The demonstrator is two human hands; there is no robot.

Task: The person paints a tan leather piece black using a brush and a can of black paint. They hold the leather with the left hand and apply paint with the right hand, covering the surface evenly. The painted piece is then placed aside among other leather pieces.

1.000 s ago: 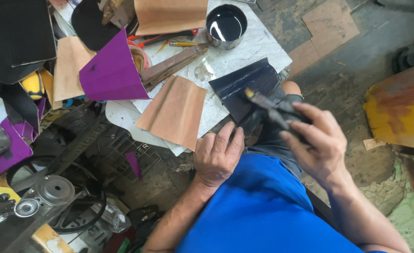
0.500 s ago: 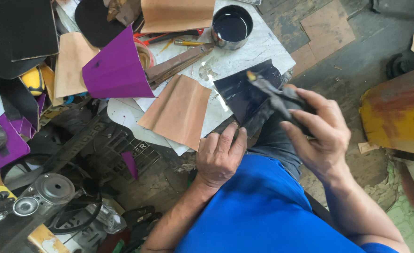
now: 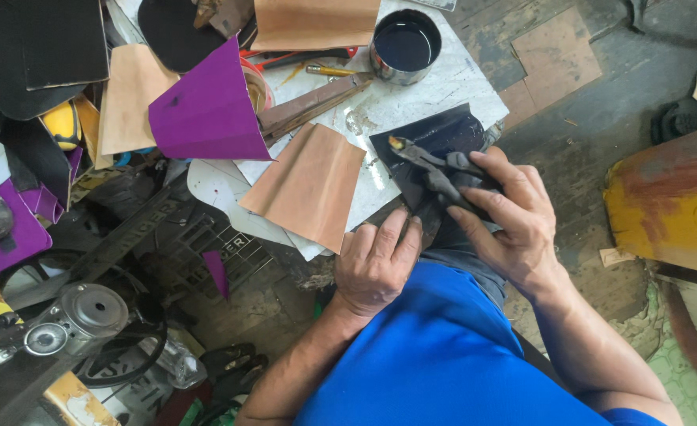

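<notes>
The right hand (image 3: pixel 514 225) is curled around a brush (image 3: pixel 435 170), fingers wrapped over its grubby handle, with the brush tip resting on a black sheet (image 3: pixel 435 138) that looks wet and shiny. That sheet lies at the near right corner of the white board (image 3: pixel 459 79) and hangs a bit over its edge toward the person. The left hand (image 3: pixel 376 264) is mostly flat, fingers loosely spread and pointing up, pressing down on the lower edge of the black sheet right where it comes off the board, so it's holding it steady rather than gripping anything. Just left of the hands there's a tan sheet (image 3: pixel 309 185) lying on the board with a soft fold down the middle, touching or nearly touching the black one (hard to say which). Further back sits a can (image 3: pixel 405 46) full of dark liquid, well apart from the brush. A purple sheet (image 3: pixel 206 110) is curled up on the left side of the board, with another tan piece (image 3: pixel 317 22) at the top edge and a wooden stick (image 3: pixel 313 102) lying diagonally between them. Off to the left it's a pile of black and purple scraps, plus some metal machine parts (image 3: pixel 72 315) down low. The person is wearing a blue shirt (image 3: pixel 435 355).
</notes>
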